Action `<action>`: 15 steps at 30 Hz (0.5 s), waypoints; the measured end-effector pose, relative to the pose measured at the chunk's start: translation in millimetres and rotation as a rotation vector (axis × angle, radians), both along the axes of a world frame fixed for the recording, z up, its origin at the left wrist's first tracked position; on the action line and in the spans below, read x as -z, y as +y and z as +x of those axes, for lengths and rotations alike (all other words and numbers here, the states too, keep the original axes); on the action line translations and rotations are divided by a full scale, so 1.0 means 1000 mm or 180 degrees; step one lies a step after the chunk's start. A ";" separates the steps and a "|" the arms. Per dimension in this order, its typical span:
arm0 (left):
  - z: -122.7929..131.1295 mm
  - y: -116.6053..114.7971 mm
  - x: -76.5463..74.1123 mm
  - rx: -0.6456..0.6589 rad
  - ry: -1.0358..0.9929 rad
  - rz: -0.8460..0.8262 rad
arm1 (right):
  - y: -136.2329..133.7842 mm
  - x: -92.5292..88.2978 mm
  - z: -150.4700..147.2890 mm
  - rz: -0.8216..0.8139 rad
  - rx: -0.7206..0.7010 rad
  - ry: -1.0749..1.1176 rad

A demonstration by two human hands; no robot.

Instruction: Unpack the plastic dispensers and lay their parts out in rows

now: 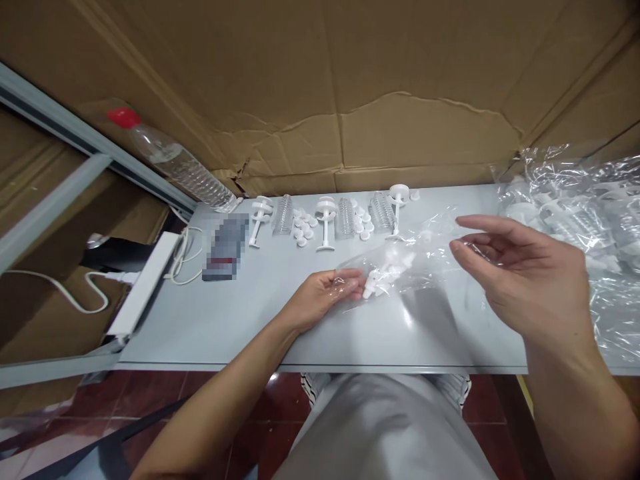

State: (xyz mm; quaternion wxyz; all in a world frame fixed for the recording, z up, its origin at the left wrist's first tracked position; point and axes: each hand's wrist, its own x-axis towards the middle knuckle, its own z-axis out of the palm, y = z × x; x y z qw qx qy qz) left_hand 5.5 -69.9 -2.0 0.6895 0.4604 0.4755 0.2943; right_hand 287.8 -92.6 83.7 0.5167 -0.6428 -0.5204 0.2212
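Left hand (327, 293) low over the table, palm up, fingers curled and pinching the near end of a clear bag (425, 257). The bag is held just above the grey table (225, 320), near its middle, and runs up and right from the left hand's fingers toward the right hand. Small white parts (385, 275) are bunched inside the bag at the end close to the left fingers. Right hand (520, 273) is raised to the right of the bag, open, fingers long and spread, thumb and forefinger apart with their tips at the bag's upper right edge; no closed grip there. Behind the bag, along the back of the table, is a row: three white pump heads (326, 223) with stems, clear small bottles (283, 215) lying between them, and loose white caps (303, 228) in little clusters. Left of the row lies a blurred dark flat object (225, 248), then a white power strip (145, 280) with its cable at the table's left edge. A water bottle (175, 163) with a red cap leans in the far left corner. A heap of clear plastic bags (595, 220) covers the table's right end, just beyond the right hand. A cardboard wall (350, 100) stands behind everything. The person's lap in light grey trousers (385, 427) shows below the table edge.
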 end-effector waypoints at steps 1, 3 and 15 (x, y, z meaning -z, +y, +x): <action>0.004 0.002 0.000 0.0006 -0.0012 -0.0006 | 0.002 -0.004 0.001 0.0014 0.0075 -0.0013; 0.011 0.007 -0.002 0.0086 0.0150 0.0132 | 0.005 -0.008 0.005 -0.0001 0.0196 -0.0004; 0.032 0.013 0.003 0.0139 0.1337 0.1709 | 0.013 -0.009 0.018 0.0404 0.0462 -0.0056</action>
